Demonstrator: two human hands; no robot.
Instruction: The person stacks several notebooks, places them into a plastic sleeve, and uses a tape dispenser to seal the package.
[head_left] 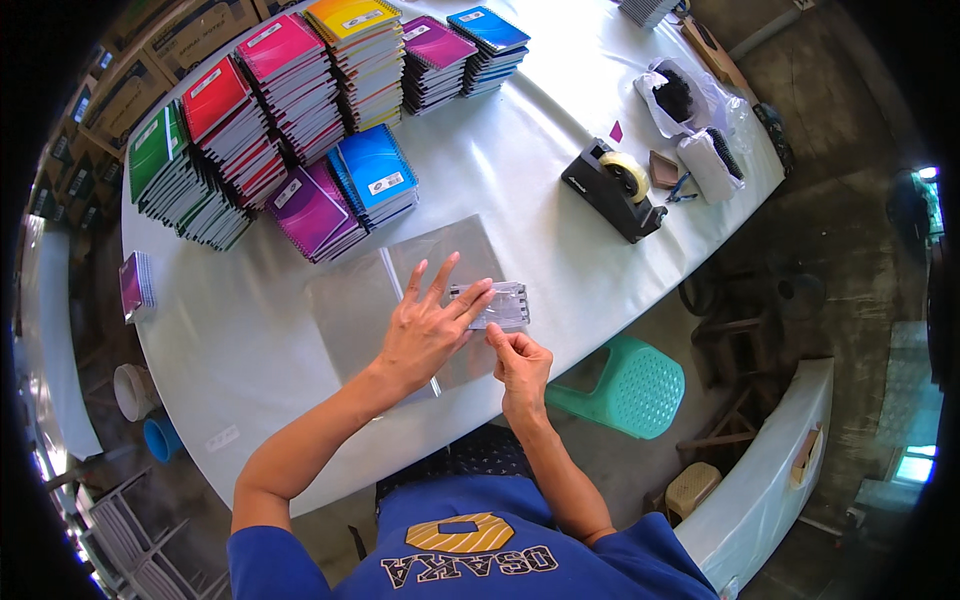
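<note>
My left hand (425,325) lies with its fingers spread, the fingertips pressing on a small clear-and-white packet with dark marks (512,303). Just below that packet, my right hand (524,372) is closed in a pinch, thumb against forefinger. Whatever sits between those fingertips is too small to make out. Under both hands are flat clear plastic bags (345,300), overlapping on the white-covered table (550,240).
Stacks of spiral notebooks, among them a yellow stack (362,70) and a blue one (375,175), stand at the far left. A black tape dispenser (615,190) stands right, near bags of black coils (680,95). A green stool (640,388) is beside the table.
</note>
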